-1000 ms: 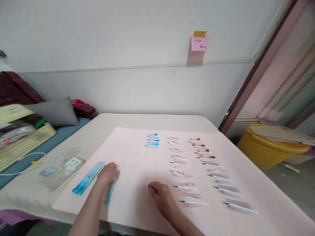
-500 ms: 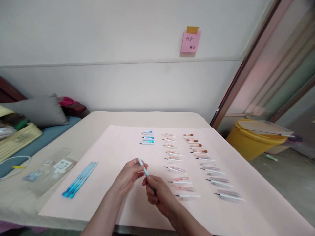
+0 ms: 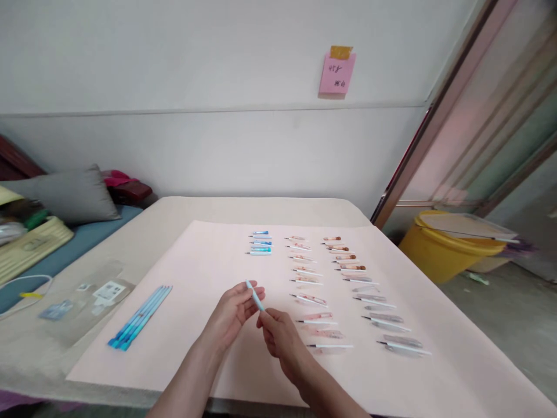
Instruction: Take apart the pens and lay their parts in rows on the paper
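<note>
A light blue pen [image 3: 256, 296] slants between my hands above the pink sheet. My right hand [image 3: 281, 339] pinches its lower end between thumb and fingers, hiding that end. Around the upper part, my left hand [image 3: 232, 310] has its thumb and fingers against the pen, the other fingers loosely curled behind it. Left of my hands lie several blue pens [image 3: 140, 318] side by side. Beyond my hands is a short column of blue pen parts [image 3: 261, 244] with white refills. Further right are columns of pinkish pen parts [image 3: 304, 280] and brown and greyish pen parts [image 3: 348, 258], also beside refills.
A pink sheet [image 3: 183, 267] covers much of the cream table [image 3: 174, 212]. Clear plastic packaging [image 3: 87, 307] lies at the left. A grey cushion [image 3: 82, 194] is behind it. A yellow bin [image 3: 439, 249] stands right of the table. A pink note [image 3: 337, 74] is on the wall.
My right hand has shifted slightly up, and the pen's lower end no longer shows beneath its fingers. My left fingers have spread a little. The laid-out pens stay in place.
</note>
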Demonstrator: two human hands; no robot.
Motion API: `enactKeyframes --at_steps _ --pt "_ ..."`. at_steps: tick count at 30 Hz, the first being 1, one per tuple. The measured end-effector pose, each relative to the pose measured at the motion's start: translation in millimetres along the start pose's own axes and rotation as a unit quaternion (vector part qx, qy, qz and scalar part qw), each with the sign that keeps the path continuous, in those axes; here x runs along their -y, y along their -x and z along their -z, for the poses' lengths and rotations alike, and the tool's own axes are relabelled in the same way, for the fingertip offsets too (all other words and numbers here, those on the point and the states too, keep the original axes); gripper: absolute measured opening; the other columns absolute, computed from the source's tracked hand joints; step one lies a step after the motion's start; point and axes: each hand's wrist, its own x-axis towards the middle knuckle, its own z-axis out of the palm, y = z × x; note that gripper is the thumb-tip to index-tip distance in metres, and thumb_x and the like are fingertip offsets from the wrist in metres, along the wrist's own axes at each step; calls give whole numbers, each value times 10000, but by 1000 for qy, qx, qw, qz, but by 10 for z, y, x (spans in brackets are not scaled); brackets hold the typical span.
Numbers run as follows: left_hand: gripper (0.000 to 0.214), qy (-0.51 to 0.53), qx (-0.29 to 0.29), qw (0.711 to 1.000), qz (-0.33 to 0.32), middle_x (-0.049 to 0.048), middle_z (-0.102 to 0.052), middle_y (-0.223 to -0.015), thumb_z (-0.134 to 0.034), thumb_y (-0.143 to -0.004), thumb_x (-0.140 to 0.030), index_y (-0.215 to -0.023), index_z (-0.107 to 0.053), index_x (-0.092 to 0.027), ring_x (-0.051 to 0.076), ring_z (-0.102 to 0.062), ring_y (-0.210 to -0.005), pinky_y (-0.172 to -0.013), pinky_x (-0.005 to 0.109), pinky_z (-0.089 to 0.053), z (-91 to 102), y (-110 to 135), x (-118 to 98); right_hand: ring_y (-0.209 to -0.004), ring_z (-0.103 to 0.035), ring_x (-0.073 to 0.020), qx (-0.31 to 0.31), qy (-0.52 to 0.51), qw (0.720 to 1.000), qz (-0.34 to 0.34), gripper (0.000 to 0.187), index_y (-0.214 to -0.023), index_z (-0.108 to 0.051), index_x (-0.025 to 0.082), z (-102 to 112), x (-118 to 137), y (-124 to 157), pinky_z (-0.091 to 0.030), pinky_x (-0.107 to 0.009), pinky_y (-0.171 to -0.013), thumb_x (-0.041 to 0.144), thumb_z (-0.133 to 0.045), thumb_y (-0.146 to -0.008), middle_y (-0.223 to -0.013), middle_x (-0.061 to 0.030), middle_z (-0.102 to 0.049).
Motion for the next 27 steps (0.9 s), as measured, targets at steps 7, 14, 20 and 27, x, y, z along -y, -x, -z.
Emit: enactKeyframes --at_steps 7,14,20,27 --pt "246 -114 -59 992 -18 47 -663 -748 -713 -658 -334 -787 -613 -150 109 -600 -652 -620 224 -446 61 -20 8 -370 -196 -42 6 24 1000 4 165 -682 -490 168 15 47 21 -121 -220 -391 286 -450 -789 -421 98 -291" --pt "326 -3 -11 1000 -1 104 -680 -929 -726 -639 -237 -939 -621 -163 189 -624 -915 -802 298 -469 20 -14 -14 -363 -193 -42 2 38 999 0 157 -673 -480 173 20 68 34 -126 -217 -384 278 -441 -783 -417 97 -291" --pt "272 -93 -62 994 -7 31 -658 -726 -720 -640 -364 -792 -619 -162 109 -600 -642 -604 223 -438 37 -8 -15 -379 -221 -50 7 61 998 5 156 -689 -500 170 21 36 40 -141 -218 -395 279 -446 -786 -432 87 -309" --pt "294 -78 -42 996 -24 61 -672 -778 -724 -637 -300 -878 -626 -162 146 -621 -730 -678 261 -466 18 -9 -44 -387 -236 -52 4 71 997 14 143 -683 -501 170 31 23 27 -148 -217 -401 256 -442 -781 -441 83 -321"
